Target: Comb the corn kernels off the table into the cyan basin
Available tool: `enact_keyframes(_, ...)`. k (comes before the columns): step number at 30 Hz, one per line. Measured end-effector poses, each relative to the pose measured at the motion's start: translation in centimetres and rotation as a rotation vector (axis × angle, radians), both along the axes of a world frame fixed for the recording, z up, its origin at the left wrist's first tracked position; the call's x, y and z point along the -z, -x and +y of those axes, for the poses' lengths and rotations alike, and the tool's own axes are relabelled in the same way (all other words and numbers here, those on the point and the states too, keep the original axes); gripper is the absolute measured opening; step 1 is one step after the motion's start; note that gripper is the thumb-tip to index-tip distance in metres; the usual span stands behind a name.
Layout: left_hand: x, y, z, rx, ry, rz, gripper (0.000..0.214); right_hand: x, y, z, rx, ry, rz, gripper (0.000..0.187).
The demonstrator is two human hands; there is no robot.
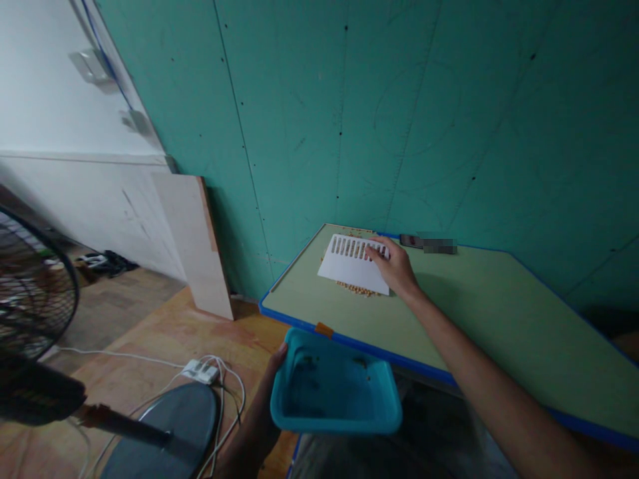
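Observation:
My right hand grips the upper right edge of a white slotted plastic board, which stands tilted over the table. Small tan beans or kernels lie in a heap along the board's lower edge, and a few more show behind it. Below the table's front edge, my left hand is closed on the left side of a blue plastic tub. A few small bits lie inside the tub. Most of the left hand's fingers are hidden by the tub.
The pale green table has a blue rim and stands against a green wall. A dark phone-like object lies at its back edge. On the left are a fan, a power strip with cables, and a leaning board.

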State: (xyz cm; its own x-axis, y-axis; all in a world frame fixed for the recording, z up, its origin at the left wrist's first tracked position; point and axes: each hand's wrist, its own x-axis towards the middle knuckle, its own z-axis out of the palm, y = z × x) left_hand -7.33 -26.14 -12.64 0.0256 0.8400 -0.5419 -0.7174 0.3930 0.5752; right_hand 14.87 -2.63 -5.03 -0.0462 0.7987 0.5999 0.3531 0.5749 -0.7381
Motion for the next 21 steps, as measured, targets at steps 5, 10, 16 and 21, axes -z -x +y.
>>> enact_keyframes(5,-0.69,-0.11,-0.26,-0.001,-0.009,-0.002,0.069,-0.44,0.46,-0.62,-0.062,0.022,0.010,0.037)
enact_keyframes(10,-0.52,0.09,-0.04,-0.025,0.022,0.018,0.067,-0.66,0.62,-0.86,-0.081,0.018,0.038,0.036)
enact_keyframes(16,-0.47,0.13,-0.23,-0.049,0.036,0.004,0.066,-0.33,0.31,-0.55,0.020,-0.037,0.017,0.035)
enact_keyframes(21,-0.75,0.16,-0.29,-0.028,0.016,-0.013,0.074,0.18,0.33,-0.31,0.031,-0.035,-0.014,0.036)
